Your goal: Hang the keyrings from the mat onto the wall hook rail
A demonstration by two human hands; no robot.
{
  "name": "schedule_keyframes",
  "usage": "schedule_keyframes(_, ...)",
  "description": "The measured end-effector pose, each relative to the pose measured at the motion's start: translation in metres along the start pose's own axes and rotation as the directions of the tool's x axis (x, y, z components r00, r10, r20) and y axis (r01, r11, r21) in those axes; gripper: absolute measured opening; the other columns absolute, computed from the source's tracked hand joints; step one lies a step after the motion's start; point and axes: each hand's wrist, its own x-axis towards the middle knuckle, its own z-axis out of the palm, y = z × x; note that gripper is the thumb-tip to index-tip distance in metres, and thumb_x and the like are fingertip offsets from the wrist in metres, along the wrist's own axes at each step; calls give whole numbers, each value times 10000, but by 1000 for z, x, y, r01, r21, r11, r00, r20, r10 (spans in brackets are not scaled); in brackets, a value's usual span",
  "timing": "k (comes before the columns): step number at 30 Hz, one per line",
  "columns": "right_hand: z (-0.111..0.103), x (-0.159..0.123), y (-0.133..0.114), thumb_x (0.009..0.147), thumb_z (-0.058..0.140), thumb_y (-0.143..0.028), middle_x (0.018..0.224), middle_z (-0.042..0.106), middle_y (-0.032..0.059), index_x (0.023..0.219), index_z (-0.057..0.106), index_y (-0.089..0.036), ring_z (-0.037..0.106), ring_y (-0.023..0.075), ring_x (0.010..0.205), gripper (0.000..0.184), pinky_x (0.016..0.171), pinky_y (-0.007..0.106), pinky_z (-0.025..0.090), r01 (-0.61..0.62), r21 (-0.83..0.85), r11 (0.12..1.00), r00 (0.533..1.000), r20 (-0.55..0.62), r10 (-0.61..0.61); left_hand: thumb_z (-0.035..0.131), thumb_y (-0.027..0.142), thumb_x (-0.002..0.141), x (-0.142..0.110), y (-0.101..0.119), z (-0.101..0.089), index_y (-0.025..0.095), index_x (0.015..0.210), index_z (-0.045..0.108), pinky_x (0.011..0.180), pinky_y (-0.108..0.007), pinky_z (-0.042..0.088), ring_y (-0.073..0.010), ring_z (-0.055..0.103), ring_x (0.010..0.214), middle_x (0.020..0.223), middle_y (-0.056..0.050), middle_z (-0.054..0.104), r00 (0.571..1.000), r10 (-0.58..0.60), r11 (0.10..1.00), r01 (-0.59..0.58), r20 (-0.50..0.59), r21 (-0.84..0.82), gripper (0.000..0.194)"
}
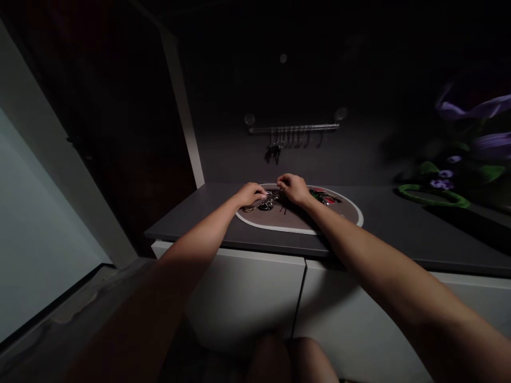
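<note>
Both my arms reach over a dark countertop to an oval tray with a pale rim. My left hand rests on the tray's left side, fingers curled over a bunch of keys. My right hand is just beside it, fingers pinched together above the same pile of keys. What the right fingers hold is too small and dark to name. More keys with red and green tags lie on the tray to the right of my right hand.
A wall rail with several hooks hangs behind the tray, one dark bunch of keys dangling from it. A green dish and purple flowers stand at the right. White cabinet doors lie below the counter.
</note>
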Motion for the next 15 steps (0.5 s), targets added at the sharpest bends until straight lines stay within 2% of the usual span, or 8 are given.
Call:
schedule_keyframes(9, 6, 2, 1, 747, 526, -168, 850, 661, 58, 827, 651, -147, 578, 142, 781, 150, 742, 230, 402, 54, -81, 995, 997, 63, -49, 561, 224, 709, 1, 0, 0, 134, 762, 672, 715, -241, 395, -154, 569, 762, 801, -50, 661, 999, -49, 998, 49, 0, -36, 153)
schedule_keyframes(15, 6, 2, 1, 762, 511, -185, 886, 660, 72, 878, 646, -137, 580, 143, 811, 184, 757, 231, 400, 62, -124, 990, 994, 93, -51, 522, 256, 730, 2, -4, 2, 135, 752, 645, 712, -240, 393, -137, 553, 750, 777, -25, 647, 999, -39, 999, 39, -19, -34, 174)
